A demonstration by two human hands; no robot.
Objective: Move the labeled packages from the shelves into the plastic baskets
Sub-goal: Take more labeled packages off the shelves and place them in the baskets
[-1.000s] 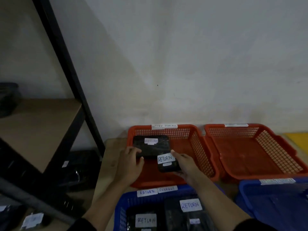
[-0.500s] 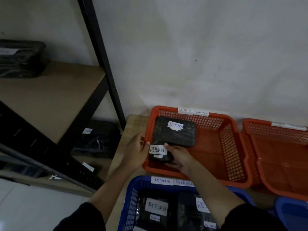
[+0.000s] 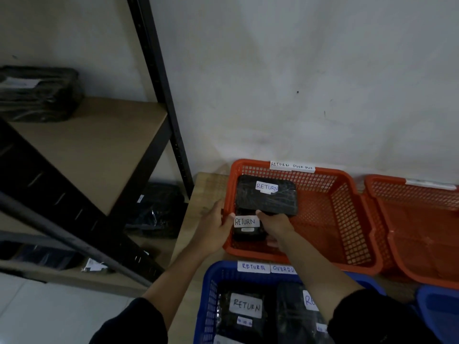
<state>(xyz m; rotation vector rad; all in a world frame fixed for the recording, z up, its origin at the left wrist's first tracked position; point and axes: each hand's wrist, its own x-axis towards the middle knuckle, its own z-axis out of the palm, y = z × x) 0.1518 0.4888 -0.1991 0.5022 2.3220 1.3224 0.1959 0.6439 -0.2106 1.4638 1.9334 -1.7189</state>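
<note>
A small black package (image 3: 248,228) with a white RETURN label sits low in the near left corner of an orange basket (image 3: 330,207) tagged RETURN OVERDUE. My right hand (image 3: 274,225) grips its right side, thumb on top. My left hand (image 3: 216,225) holds the basket's left wall, thumb over the rim and touching the package's label edge. A larger black RETURN package (image 3: 267,194) lies behind it in the same basket. More black packages rest on the shelf (image 3: 39,94) at upper left and on the lower shelf (image 3: 159,209).
A blue basket (image 3: 211,294) with RETURN packages stands close in front. A second orange basket (image 3: 417,219) sits to the right, another blue one (image 3: 439,311) at the lower right. The black shelf post (image 3: 161,95) rises just left of the baskets.
The small package has gone down from above the basket into its near left corner, both hands following. The view has swung left, bringing the shelf into sight.
</note>
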